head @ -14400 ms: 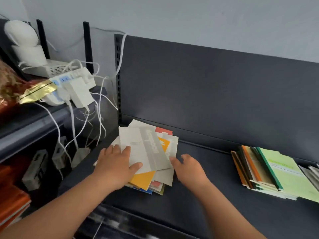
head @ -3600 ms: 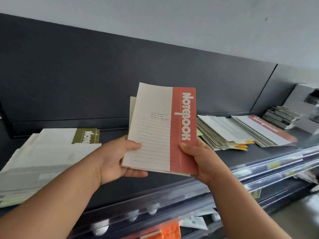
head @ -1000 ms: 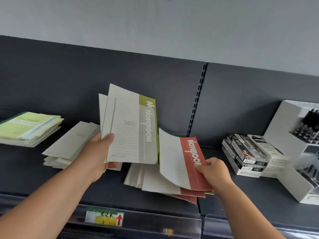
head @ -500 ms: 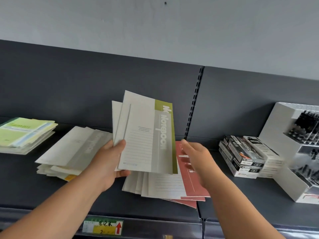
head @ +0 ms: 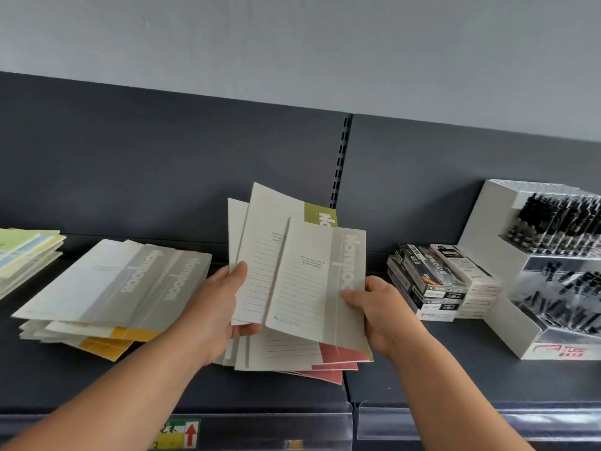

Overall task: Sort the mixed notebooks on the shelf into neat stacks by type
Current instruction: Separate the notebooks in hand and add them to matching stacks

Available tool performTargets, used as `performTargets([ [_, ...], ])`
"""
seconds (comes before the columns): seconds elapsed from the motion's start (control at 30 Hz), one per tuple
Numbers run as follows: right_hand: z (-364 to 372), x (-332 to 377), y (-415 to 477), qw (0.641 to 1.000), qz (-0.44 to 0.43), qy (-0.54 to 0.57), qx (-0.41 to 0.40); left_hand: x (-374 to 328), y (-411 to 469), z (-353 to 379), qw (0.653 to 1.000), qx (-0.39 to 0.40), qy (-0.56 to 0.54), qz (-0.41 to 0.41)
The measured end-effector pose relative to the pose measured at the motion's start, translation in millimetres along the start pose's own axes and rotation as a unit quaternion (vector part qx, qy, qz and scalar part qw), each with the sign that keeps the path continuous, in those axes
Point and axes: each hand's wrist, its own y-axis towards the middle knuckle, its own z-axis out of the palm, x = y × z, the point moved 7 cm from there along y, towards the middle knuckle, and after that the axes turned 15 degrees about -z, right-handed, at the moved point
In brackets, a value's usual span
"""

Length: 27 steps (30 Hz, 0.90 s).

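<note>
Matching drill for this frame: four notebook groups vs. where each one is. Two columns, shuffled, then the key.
1. grey-band notebook
2. green-band notebook
3. red-band stack
4. pale green stack

A. far left on the shelf
B. on the shelf, below the held notebooks
C. pinched by the right hand
D. gripped by the left hand

Pairs: 1-C, 2-D, 3-B, 4-A

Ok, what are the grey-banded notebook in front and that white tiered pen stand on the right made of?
Grey-banded notebook: thin card cover over paper, matt; it bows in the right hand and shows no glare. White tiered pen stand: opaque flat walls, likely matt board or plastic; its clear steps look like glossy acrylic, going by the reflections.
</note>
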Motion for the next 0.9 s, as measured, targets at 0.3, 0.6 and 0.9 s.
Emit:
performTargets([
  [0.3, -27.5, -9.8, 3.9, 0.997, -0.007, -0.073, -0.018, -1.6, 10.4, -6.5, 1.000, -0.023, 0.007, 0.011],
  [0.6, -31.4, 3.0, 7.1, 0.964, -0.079, -0.251, -0.023, -7.4, 13.6, -42.7, 0.991, -0.129, 0.015, 0.041],
  [0.9, 9.5, 20.6, 12.0, 0.995, -0.043, 0.085, 0.017, -20.6, -9.2, -58.6, 0.985, -0.156, 0.007, 0.069],
])
